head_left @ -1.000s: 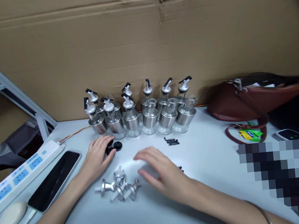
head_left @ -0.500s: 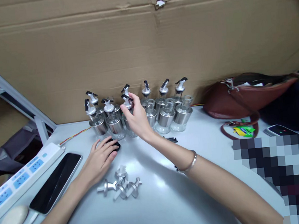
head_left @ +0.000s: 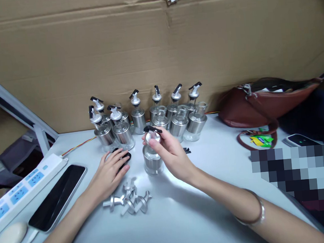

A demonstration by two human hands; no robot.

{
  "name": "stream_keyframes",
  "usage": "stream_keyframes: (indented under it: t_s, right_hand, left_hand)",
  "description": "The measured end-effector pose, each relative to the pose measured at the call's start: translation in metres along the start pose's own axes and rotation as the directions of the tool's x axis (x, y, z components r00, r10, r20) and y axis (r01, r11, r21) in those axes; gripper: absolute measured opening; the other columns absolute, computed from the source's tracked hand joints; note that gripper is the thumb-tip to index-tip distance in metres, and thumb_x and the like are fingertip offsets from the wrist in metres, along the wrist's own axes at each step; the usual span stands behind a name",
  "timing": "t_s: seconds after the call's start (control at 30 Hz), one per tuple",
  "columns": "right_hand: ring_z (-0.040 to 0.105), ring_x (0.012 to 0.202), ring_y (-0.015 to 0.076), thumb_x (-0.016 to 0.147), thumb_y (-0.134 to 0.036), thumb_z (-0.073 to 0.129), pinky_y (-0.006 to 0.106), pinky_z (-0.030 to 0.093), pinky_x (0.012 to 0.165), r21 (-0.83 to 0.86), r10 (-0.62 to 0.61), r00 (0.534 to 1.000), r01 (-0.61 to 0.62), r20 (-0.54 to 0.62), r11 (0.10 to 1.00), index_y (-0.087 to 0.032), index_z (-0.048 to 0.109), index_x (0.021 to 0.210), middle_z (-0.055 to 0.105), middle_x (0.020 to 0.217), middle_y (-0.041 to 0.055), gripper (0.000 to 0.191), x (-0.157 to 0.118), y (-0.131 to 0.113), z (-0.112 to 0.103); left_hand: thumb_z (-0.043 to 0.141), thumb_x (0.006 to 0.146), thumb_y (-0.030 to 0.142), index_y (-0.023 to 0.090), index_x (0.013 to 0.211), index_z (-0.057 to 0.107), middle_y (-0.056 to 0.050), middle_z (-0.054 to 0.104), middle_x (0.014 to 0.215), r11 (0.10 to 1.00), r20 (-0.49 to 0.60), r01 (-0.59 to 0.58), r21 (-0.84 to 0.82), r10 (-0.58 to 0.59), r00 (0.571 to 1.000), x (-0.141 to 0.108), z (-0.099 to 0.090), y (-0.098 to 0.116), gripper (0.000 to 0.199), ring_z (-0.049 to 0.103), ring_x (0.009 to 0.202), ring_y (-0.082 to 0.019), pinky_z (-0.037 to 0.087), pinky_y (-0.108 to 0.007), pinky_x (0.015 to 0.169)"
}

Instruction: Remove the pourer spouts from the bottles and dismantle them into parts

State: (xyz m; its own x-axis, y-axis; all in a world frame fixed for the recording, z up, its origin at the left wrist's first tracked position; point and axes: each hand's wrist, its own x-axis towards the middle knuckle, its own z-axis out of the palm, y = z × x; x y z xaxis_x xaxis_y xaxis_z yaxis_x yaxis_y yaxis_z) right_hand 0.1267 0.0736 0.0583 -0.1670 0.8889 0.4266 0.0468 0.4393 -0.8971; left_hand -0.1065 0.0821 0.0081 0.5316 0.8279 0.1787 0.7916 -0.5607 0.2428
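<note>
Nearest, a loose heap of silver metal pourer spouts (head_left: 129,203) lies on the white table (head_left: 187,217). Just beyond, the left hand (head_left: 110,175) rests flat, fingers spread, over small black round caps (head_left: 125,156). The right hand (head_left: 169,153) pinches the black-lidded spout of a steel-sleeved glass dispenser bottle (head_left: 153,161) standing upright before the row of matching bottles (head_left: 150,117).

Silver bottle (head_left: 153,164), black-tipped spout (head_left: 152,133)

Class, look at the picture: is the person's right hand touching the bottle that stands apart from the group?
Touching. The head view shows the right hand with its fingers wrapped around the spout cap of the bottle, which stands on the table.
</note>
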Motion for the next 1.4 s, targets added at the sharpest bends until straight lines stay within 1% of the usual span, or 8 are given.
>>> stream_keyframes:
  t_s: [0.17,0.33,0.57,0.77,0.9,1.2,1.3,1.4]
  right_hand:
    - [0.061,0.094,0.0188,0.093,-0.041,0.048,0.035,0.050,0.081,0.040,0.010,1.000,-0.010,0.015,0.999,-0.023,0.050,0.117,0.063,0.109,0.0073,0.030,-0.018,-0.005,-0.007]
    - [0.061,0.093,0.0210,0.083,-0.041,0.064,0.036,0.050,0.081,-0.020,-0.091,0.995,0.091,-0.033,0.996,-0.022,0.053,0.108,0.063,0.101,0.0064,0.033,-0.024,-0.005,-0.002]
    - [0.061,0.083,0.0176,0.087,-0.030,0.057,0.032,0.050,0.076,-0.057,-0.133,0.990,0.130,-0.044,0.990,-0.020,0.049,0.109,0.063,0.092,0.0045,0.025,-0.028,-0.006,0.003]
    - [0.059,0.074,0.0156,0.088,-0.031,0.055,0.030,0.050,0.070,-0.066,-0.140,0.990,0.137,-0.034,0.988,-0.020,0.048,0.108,0.060,0.085,0.0023,0.024,-0.030,-0.004,0.001]
    - [0.057,0.070,0.0142,0.087,-0.030,0.055,0.028,0.049,0.066,-0.059,-0.140,0.989,0.137,-0.053,0.989,-0.021,0.047,0.107,0.060,0.083,0.0018,0.023,-0.031,-0.003,0.002]
    - [0.056,0.061,0.0124,0.080,-0.025,0.062,0.025,0.048,0.058,-0.072,-0.176,0.980,0.170,-0.096,0.983,-0.021,0.051,0.095,0.059,0.073,-0.0012,0.019,-0.029,-0.007,0.008]
    - [0.055,0.058,0.0110,0.078,-0.022,0.062,0.023,0.048,0.055,-0.080,-0.201,0.974,0.193,-0.100,0.978,-0.021,0.050,0.091,0.059,0.070,-0.0024,0.017,-0.029,-0.011,0.009]
    - [0.054,0.055,0.0103,0.077,-0.023,0.064,0.022,0.046,0.052,-0.081,-0.196,0.975,0.188,-0.104,0.979,-0.021,0.050,0.085,0.058,0.066,-0.0035,0.016,-0.028,-0.012,0.011]
  left_hand:
    - [0.035,0.097,0.038,0.023,0.098,0.068,-0.007,0.064,0.124,1.000,-0.064,0.006,-0.009,-0.006,0.998,0.001,-0.004,-0.001,0.036,0.047,0.125,-0.027,0.031,-0.054,0.107]
    - [0.034,0.096,0.039,0.023,0.110,0.060,-0.010,0.058,0.128,0.999,-0.217,-0.017,-0.035,0.009,0.976,-0.003,-0.012,0.011,0.034,0.046,0.125,-0.028,0.036,-0.050,0.103]
    - [0.063,0.070,0.069,0.024,0.139,0.039,-0.016,0.033,0.150,0.965,0.173,-0.252,-0.072,0.261,0.950,-0.010,-0.014,0.042,0.086,0.030,0.137,-0.039,0.029,-0.058,0.108]
    - [0.063,0.076,0.032,0.021,0.109,0.061,-0.013,0.053,0.130,0.951,0.265,-0.272,-0.146,0.302,0.916,-0.010,-0.015,0.053,0.035,0.043,0.128,-0.032,0.038,-0.047,0.105]
    - [0.060,0.071,0.019,0.020,0.095,0.062,-0.010,0.059,0.117,0.940,0.233,-0.283,-0.191,0.323,0.917,-0.009,-0.020,0.054,0.025,0.052,0.115,-0.028,0.043,-0.040,0.098]
    - [0.060,0.083,0.038,0.022,0.113,0.053,-0.014,0.043,0.141,0.941,0.189,-0.085,-0.327,0.153,0.970,-0.015,-0.019,0.054,0.035,0.041,0.129,-0.032,0.038,-0.049,0.104]
    - [0.064,0.080,0.038,0.025,0.128,0.039,-0.014,0.042,0.142,0.861,0.173,0.122,-0.494,-0.041,0.984,-0.014,-0.020,0.061,0.055,0.043,0.129,-0.031,0.038,-0.048,0.104]
    - [0.073,0.073,0.035,0.029,0.133,0.035,-0.010,0.047,0.138,0.735,0.233,0.227,-0.638,-0.096,0.968,-0.002,-0.025,0.074,0.071,0.046,0.127,-0.030,0.040,-0.045,0.104]
